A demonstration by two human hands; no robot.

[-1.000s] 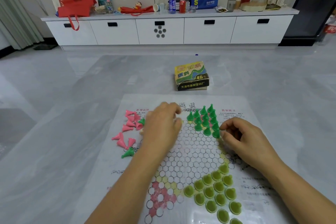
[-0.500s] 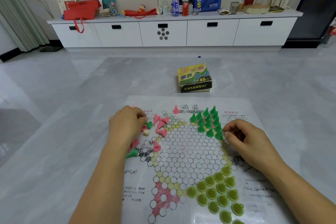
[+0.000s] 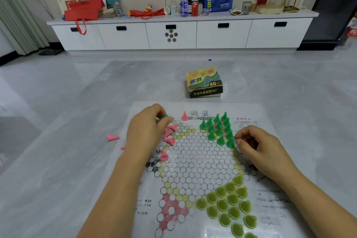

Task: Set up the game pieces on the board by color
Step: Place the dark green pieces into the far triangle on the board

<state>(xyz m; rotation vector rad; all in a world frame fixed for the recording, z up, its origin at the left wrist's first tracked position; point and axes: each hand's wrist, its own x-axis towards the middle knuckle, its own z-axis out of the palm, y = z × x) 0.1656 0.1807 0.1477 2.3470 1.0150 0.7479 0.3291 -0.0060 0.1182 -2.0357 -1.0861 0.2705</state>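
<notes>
Two grips, a person's bare hands, lie over the paper game board (image 3: 201, 156) spread on the grey tabletop (image 3: 58, 160). The left grip (image 3: 147, 133) sits at the board's far left corner, its fingertips pinching a dark green piece (image 3: 163, 117) that pokes out to the right. Just right of that hand, several pink pieces (image 3: 171, 133) lie tipped over on the printed cells. An upright pink piece (image 3: 184, 116) stands farther off by the title print, and a stray pink piece (image 3: 113, 137) lies on its side off the board to the left. The right grip (image 3: 260, 150) rests at the board's right side with its fingers curled. Its fingertips (image 3: 237, 137) are just beside the nearest piece of the dark green cluster (image 3: 218, 129), which stands upright in the far right point; whether they pinch anything cannot be told. Yellow-green pieces (image 3: 228, 205) fill the near right point. A game box (image 3: 204, 82) sits on the tabletop beyond the board's far edge.
</notes>
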